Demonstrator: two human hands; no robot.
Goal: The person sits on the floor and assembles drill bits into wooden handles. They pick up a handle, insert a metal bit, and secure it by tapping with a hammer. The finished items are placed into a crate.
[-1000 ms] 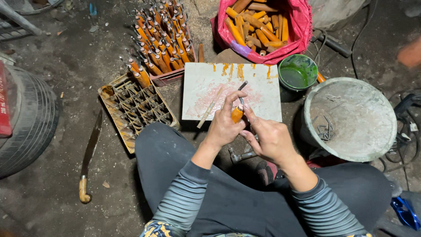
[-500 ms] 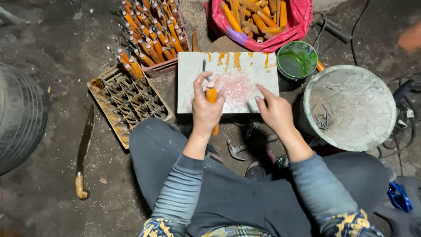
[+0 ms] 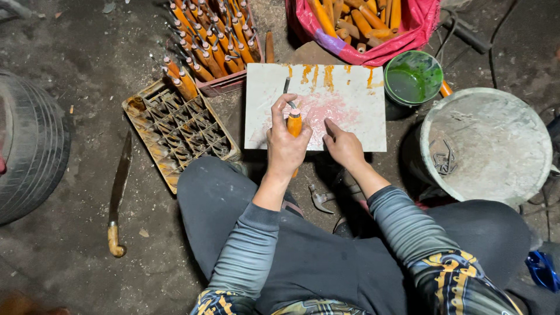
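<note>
My left hand (image 3: 284,146) grips an orange-handled tool (image 3: 294,123) upright, its thin metal shaft (image 3: 286,85) pointing away over a white slab (image 3: 356,119) stained pink and orange. My right hand (image 3: 344,146) rests on the slab's near edge beside it, fingers bent, index finger stretched toward the pink patch, holding nothing. A hammer head (image 3: 319,199) lies on the ground between my knees.
A plastic crate (image 3: 174,133) with empty cells sits left of the slab. A red crate (image 3: 213,41) holds several finished orange-handled tools. A pink bag (image 3: 373,52) holds wooden handles. Green paint tin (image 3: 413,77), grey bucket (image 3: 487,146), long knife (image 3: 119,189), tyre (image 3: 32,146).
My left hand has lifted the orange-handled tool from a slant to upright over the slab. My right hand let go of it and settled on the slab's near edge.
</note>
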